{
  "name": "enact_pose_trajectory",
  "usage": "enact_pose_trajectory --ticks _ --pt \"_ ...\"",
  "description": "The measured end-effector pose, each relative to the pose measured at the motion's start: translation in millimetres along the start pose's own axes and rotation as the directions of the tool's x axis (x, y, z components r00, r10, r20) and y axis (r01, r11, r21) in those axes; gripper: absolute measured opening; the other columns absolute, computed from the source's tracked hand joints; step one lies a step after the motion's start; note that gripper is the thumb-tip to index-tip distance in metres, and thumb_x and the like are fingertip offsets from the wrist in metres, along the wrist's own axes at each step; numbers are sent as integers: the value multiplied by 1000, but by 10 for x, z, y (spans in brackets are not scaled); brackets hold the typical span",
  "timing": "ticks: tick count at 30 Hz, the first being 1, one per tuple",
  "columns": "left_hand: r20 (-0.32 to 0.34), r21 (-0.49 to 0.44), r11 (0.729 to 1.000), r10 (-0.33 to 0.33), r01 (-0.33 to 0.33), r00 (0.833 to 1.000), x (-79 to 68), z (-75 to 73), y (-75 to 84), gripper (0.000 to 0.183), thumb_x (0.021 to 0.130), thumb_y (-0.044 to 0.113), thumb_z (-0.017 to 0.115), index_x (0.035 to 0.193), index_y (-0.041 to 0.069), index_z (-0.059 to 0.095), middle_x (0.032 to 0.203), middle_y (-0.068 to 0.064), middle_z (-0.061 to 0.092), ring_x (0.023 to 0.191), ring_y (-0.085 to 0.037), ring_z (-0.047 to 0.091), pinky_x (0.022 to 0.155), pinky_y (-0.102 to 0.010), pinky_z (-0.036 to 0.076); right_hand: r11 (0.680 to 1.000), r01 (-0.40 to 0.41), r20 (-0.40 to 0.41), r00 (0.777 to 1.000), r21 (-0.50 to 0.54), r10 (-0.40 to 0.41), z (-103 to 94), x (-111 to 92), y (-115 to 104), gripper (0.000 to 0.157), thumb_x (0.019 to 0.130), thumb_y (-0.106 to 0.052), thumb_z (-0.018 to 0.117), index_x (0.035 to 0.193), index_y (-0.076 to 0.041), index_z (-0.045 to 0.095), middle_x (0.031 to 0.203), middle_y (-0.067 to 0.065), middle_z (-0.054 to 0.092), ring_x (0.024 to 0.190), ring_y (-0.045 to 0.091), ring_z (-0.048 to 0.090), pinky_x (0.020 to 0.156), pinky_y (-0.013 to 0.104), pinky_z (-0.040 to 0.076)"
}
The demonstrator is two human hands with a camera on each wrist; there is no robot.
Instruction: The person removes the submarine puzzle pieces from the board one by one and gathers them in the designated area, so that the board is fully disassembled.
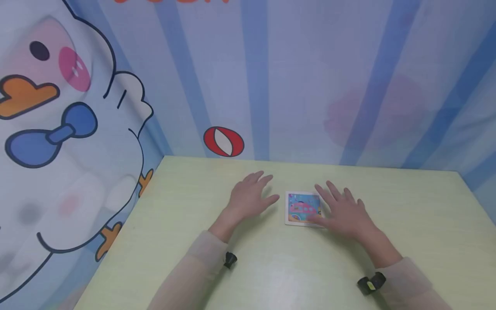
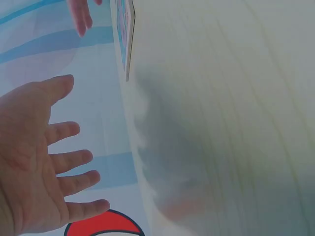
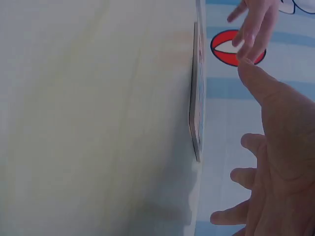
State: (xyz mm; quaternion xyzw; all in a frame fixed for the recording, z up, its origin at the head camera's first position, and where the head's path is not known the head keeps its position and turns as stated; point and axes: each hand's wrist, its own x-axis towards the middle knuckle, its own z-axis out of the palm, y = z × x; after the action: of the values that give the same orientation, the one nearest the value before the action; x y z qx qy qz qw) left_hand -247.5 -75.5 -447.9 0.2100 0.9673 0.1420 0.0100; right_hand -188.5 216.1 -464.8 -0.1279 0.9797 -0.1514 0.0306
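Observation:
A small square puzzle-like board (image 1: 302,207) with a white border and a blue and pink picture lies flat on the table. Left of it, my left hand (image 1: 248,198) hovers with its fingers spread and holds nothing. My right hand (image 1: 345,213) is above the board's right side, and its thumb overlaps the board's lower right corner in the head view. The left wrist view shows the left palm (image 2: 29,157) facing the board, its fingers apart. In the right wrist view the board (image 3: 197,98) appears edge-on, thin, beside the right hand (image 3: 285,147), whose fingers are also spread.
The pale yellow table (image 1: 271,267) ends at the back against a blue striped cloth backdrop (image 1: 294,86). A printed duck (image 1: 77,181) covers the cloth at the left, and a red and white ball print (image 1: 224,141) sits just above the table's far edge.

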Motion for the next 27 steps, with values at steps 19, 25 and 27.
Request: enact_pose_trajectory --ticks 19,25,27 --pt "57 -28 999 41 -40 998 303 248 250 38 99 39 70 133 22 70 119 -2 69 108 -20 65 86 -39 54 988 149 104 984 -30 -146 199 12 -354 85 88 -76 61 158 -31 44 165 23 30 136 73 26 95 84 32" --pt "72 -32 998 65 -62 995 354 303 287 30 98 36 71 125 24 75 113 -1 66 99 -18 64 80 -37 53 989 142 147 980 -39 -135 206 3 -367 89 88 -79 58 161 -31 40 166 24 26 138 73 20 97 85 28" --pt "81 -29 998 65 -62 995 360 309 302 28 99 37 71 124 25 75 113 -1 64 96 -19 63 79 -37 52 989 145 150 979 -41 -137 204 0 -374 89 88 -78 59 161 -31 39 166 24 26 138 73 20 97 85 28"
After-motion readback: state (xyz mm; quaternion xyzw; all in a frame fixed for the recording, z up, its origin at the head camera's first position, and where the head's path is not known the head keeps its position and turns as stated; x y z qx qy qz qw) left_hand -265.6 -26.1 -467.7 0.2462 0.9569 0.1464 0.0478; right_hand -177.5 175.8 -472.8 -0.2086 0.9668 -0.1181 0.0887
